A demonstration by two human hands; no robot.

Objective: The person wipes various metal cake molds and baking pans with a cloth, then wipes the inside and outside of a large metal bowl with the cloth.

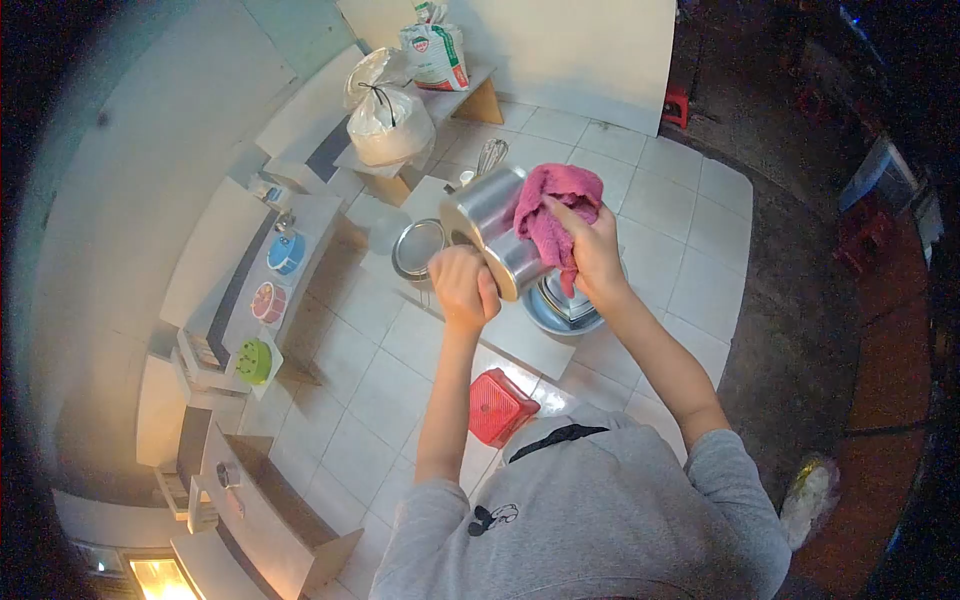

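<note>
My left hand (462,288) is closed on the near rim of a shiny metal cake tin (516,262). A second rounded metal part (488,207) sits against it; I cannot tell whether the two are joined. In my right hand (592,248) is a bunched pink cloth (556,205), pressed to the tin's right side. The tin is tilted above a low white table (530,345). Below my right hand, partly hidden, a basin (543,318) holds metal pieces. Left of the tin lies a round metal sieve (420,247).
A whisk (492,155) lies beyond the tin. A red stool (500,408) stands near my body. Blue (286,253), pink (268,302) and green (254,362) cake-like items line the left bench. A tied white bag (390,128) and printed sack (437,58) stand at the back.
</note>
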